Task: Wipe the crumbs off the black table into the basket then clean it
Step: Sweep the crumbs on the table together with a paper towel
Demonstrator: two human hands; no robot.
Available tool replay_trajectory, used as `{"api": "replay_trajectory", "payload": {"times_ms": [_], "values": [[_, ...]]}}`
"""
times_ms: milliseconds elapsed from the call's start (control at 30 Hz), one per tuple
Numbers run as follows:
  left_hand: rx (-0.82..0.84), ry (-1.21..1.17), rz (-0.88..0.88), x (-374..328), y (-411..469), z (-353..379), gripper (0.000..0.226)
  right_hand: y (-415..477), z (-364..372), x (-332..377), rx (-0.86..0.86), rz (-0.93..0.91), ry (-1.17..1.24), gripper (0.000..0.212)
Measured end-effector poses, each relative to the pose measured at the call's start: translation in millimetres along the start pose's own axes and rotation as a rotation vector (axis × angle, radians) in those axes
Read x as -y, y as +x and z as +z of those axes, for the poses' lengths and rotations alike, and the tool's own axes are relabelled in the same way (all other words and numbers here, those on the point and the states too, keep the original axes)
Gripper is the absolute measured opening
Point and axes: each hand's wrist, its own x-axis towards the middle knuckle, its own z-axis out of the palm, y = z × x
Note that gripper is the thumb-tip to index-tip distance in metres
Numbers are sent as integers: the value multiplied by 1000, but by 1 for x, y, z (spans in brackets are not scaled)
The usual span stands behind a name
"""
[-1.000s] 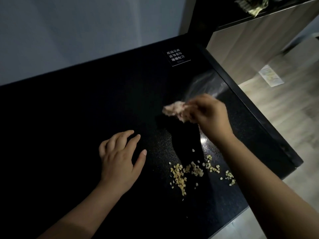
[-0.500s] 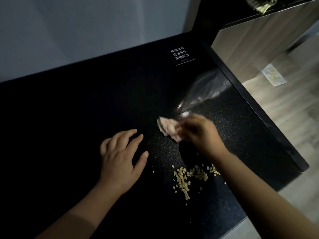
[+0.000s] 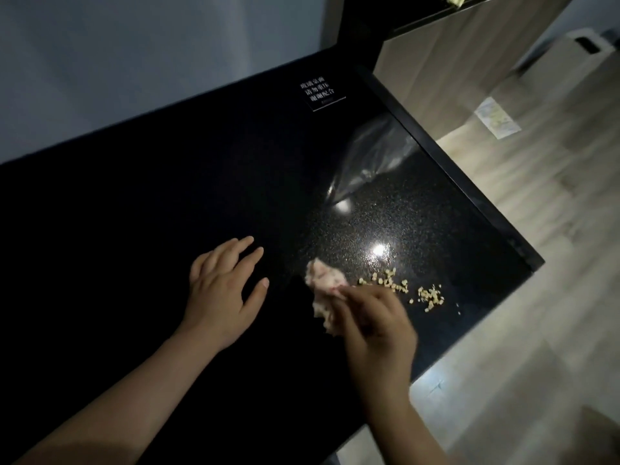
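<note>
Dimly lit. Black table (image 3: pixel 134 213) is glossy and speckled, with two light glints towards its right side. Grey wall (image 3: pixel 134 62) behind it, pale wood floor (image 3: pixel 536 297) to the right. Left hand (image 3: pixel 221 297) lies flat on the table, fingers spread, holding nothing. Right hand (image 3: pixel 375 327), blurred, pinches a crumpled pinkish wad (image 3: pixel 323 283), possibly a tissue, down on the surface. Crumbs (image 3: pixel 396 285) lie in a loose scatter just right of the wad, near the table's right corner. Clear plastic bag (image 3: pixel 375 156) lies farther back by the right edge. White-lettered label (image 3: pixel 321 95) sits near the far corner. Wood-panel cabinet (image 3: pixel 453 62) stands beyond; a paper sheet (image 3: pixel 496 119) lies on the floor.
</note>
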Motion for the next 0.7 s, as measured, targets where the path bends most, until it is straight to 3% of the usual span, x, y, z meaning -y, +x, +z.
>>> {"api": "replay_trajectory", "payload": {"times_ms": [300, 467, 700], "values": [[59, 5, 36, 10, -41, -5, 59, -97, 29, -9, 126, -98, -86, 27], [59, 4, 32, 10, -41, -4, 58, -79, 14, -41, 133, -204, -176, 20], [65, 48, 54, 11, -43, -3, 59, -22, -26, -73, -31, -82, -335, 16]]}}
